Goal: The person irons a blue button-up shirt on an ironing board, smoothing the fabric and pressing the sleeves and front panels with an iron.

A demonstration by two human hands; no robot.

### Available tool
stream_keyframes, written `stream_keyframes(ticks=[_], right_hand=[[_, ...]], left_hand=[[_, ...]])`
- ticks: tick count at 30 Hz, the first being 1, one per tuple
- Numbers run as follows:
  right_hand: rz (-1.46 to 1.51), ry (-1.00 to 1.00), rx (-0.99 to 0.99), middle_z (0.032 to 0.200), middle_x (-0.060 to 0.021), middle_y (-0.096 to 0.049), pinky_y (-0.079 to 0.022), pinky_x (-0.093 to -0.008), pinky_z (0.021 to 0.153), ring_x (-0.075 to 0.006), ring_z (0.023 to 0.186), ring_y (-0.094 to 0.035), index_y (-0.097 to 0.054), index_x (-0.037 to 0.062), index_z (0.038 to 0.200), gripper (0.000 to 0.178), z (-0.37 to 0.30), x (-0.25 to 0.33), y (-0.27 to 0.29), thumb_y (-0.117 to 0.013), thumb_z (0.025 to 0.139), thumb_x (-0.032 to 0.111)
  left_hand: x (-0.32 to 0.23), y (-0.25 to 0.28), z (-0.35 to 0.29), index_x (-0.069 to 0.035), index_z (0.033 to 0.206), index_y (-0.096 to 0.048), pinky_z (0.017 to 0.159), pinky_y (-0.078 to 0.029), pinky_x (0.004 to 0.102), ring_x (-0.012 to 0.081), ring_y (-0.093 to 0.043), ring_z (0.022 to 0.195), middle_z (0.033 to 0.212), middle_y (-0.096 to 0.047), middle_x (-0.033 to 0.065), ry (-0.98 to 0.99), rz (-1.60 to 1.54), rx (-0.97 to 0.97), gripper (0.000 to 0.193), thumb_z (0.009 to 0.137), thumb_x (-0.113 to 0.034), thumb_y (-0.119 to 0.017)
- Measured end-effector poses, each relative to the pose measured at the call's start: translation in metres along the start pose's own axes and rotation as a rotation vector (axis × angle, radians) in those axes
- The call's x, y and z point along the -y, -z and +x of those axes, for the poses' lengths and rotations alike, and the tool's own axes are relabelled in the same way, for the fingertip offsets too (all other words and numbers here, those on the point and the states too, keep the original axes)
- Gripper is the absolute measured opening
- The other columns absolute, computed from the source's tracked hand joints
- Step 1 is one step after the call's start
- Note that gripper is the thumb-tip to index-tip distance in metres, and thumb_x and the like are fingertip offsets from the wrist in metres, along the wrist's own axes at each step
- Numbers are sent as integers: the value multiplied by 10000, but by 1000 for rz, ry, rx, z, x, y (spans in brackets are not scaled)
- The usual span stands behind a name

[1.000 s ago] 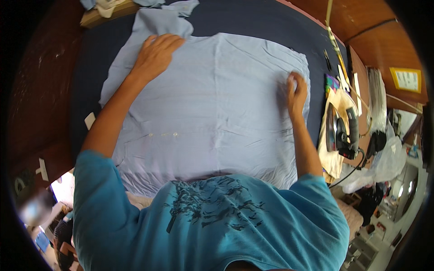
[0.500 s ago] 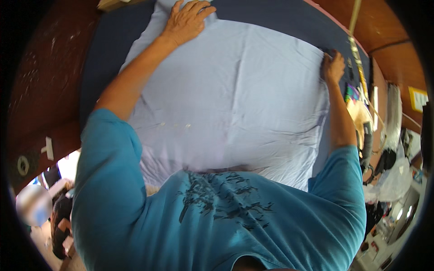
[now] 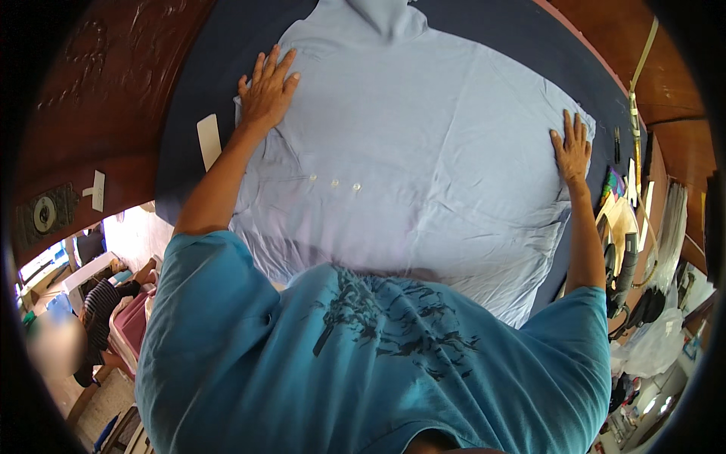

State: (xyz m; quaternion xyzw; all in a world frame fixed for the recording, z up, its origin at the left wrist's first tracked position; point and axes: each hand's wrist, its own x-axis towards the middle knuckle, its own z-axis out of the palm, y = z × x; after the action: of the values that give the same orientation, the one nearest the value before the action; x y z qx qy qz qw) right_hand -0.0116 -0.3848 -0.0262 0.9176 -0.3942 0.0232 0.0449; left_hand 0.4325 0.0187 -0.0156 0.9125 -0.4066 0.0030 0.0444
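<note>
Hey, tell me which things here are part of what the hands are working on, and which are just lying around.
In use:
- light blue garment, spread flat
- left hand, flat on its left edge
- right hand, flat on its right edge
- dark blue padded table cover under it

Lying about:
- white tag on the cover
- electric iron at the right
- measuring tape hanging at the right
</note>
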Motion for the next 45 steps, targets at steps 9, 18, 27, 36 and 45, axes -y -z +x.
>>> stream_keyframes(ticks=[9, 18, 27, 36, 45], right_hand=[[-6, -2, -22, 1483, -125, -209, -156, -543, 1061, -347, 1361, -181, -249, 246, 1428, 644, -49, 41, 20, -342, 888, 584], [-27, 4, -116, 1360, -167, -406, -333, -412, 1002, -338, 1254, -384, -481, 131, 1290, 521, -82, -28, 89, -512, 870, 439], [-128, -557, 38, 1124, -234, -576, -427, -419, 886, -330, 1039, -568, -367, 31, 1340, 776, -170, -128, 164, -685, 735, 399], [251, -540, 137, 586, -78, -567, -436, -328, 459, -175, 484, -548, -596, -12, 834, 375, -174, -139, 172, -709, 713, 325], [240, -178, 128, 1001, -264, -622, -480, -397, 816, -363, 953, -618, -521, -44, 1189, 733, -99, 88, 222, -710, 677, 446]], left_hand=[[2, 2, -25, -285, 1430, -225, 1042, -160, 567, 253, -162, 1377, 1502, -179, 40, -30, 96, 2, 523, 938, -437, -315], [25, 22, -36, -229, 1422, -257, 1038, -157, 569, 248, -182, 1370, 1487, -220, 51, 236, 31, 48, 557, 920, -441, -372], [65, 40, -10, -90, 970, -613, 753, -452, 357, 212, -600, 887, 927, -632, 67, 383, -381, 210, 366, 802, -411, -563], [52, 33, 40, -74, 931, -602, 695, -450, 331, 196, -593, 813, 876, -618, 67, 245, -518, 180, 384, 788, -430, -592], [12, -3, 66, -96, 978, -558, 818, -435, 445, 263, -560, 993, 1006, -587, 76, -18, -113, -278, 279, 886, -355, -505]])
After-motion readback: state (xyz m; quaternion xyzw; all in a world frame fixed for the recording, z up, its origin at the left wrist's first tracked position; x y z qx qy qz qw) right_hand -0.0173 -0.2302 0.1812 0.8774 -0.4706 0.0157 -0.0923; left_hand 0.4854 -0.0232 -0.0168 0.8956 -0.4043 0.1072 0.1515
